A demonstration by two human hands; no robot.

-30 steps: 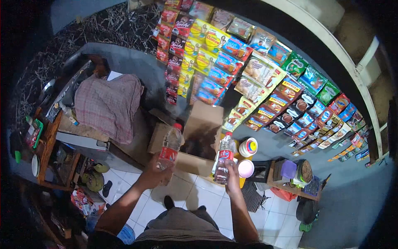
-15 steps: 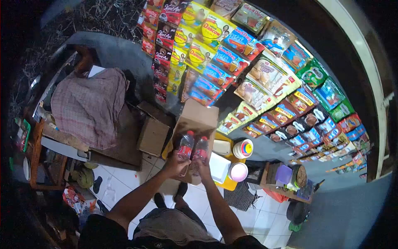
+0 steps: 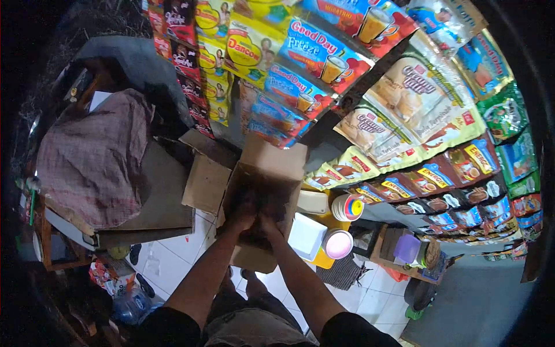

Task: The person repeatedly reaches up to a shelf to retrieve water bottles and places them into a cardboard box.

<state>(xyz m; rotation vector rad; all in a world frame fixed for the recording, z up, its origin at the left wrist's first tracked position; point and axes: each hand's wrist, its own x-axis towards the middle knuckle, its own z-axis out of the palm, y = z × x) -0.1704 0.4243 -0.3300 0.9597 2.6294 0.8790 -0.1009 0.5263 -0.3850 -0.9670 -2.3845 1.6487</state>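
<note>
An open cardboard box (image 3: 272,155) stands in front of me with its flaps folded outward. Both my hands reach down into it, side by side. My left hand (image 3: 245,216) is near the box's left wall, and my right hand (image 3: 268,224) is in the middle of the opening. Deep shadow inside the box hides the fingers of both hands. The two clear plastic bottles with red caps and red labels, seen earlier, cannot be made out in the dark interior, so whether my hands still grip them is hidden.
Drink sachets (image 3: 312,52) hang in strips above the box. Left are a cloth-covered surface (image 3: 95,159) and another cardboard box (image 3: 205,182). Right, a yellow stool (image 3: 326,260) bears a white tray (image 3: 304,236), stacked cups (image 3: 347,207) and a pink-lidded tub (image 3: 337,244).
My hands have gone down into the box from above its opening, where each gripped a bottle. The bottles have dropped out of sight. The view has moved closer to the sachets.
</note>
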